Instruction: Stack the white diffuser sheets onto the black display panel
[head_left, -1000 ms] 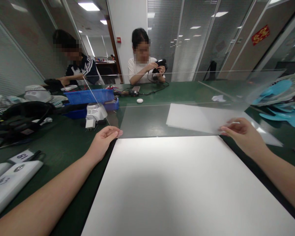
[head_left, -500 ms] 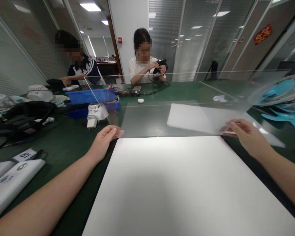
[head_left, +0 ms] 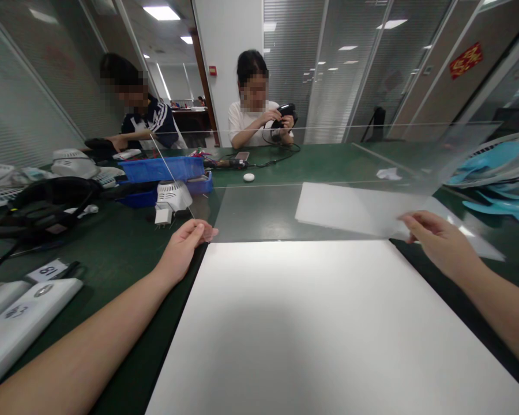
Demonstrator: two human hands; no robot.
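Note:
Thumb and fingers of my left hand [head_left: 184, 248] are closed on the left edge of a large clear plastic sheet [head_left: 462, 155]. My right hand [head_left: 439, 239] pinches the same sheet on its right side. The sheet is tilted up, and the table and people show through it. Its lower edge lies close to the far edge of a big white board [head_left: 285, 323] with a dark border, flat in front of me. White paper [head_left: 341, 202] lies beyond the board, seen through the sheet.
Left on the green table [head_left: 125, 271] are white devices [head_left: 38, 305], a black headset [head_left: 47, 202], blue bins [head_left: 162, 170] and a white adapter [head_left: 173, 196]. Light-blue pieces [head_left: 501, 196] lie at the right. Two people [head_left: 259, 115] sit across the table, one handling a black device.
My right hand has shifted slightly to the right along the clear sheet, its fingers drawn closer together. My left hand keeps its hold; the view has moved a little.

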